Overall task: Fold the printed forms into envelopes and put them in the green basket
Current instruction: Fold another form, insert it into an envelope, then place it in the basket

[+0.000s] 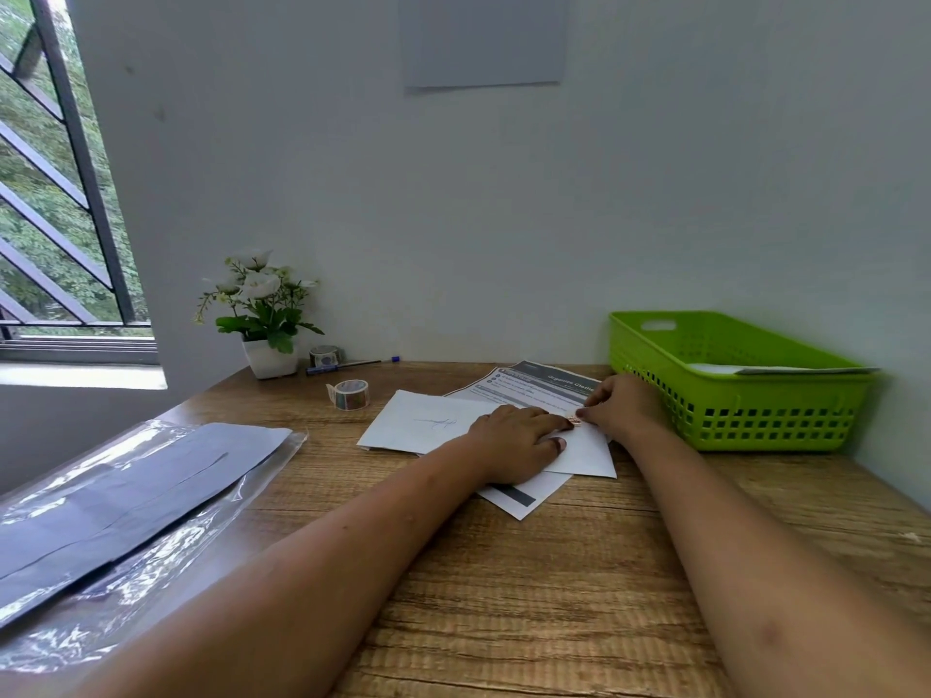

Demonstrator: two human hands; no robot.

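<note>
A plastic sleeve (126, 501) lies at the worktop's (554, 596) near left edge; an envelope (584, 453) is pressed flat by the left hand (514, 438), a sticker (574, 421) pinched by right hand (617, 403) fingers (587, 411).

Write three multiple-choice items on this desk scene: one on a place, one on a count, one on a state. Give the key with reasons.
1. Where does the basket stand?
A. At the desk's right, by the wall
B. Beside the flower pot
C. On the window sill

2. How many tape rolls are on the desk?
A. None
B. Two
C. Five

3. What is the left hand doing?
A. Holding a pen
B. Lying flat on the envelope
C. Raised in the air

Key: 1 A, it sits at the right edge against the wall. 2 B, one roll in front, another near the pot. 3 B, the palm presses the white paper while the right hand pinches a small sticker.
</note>
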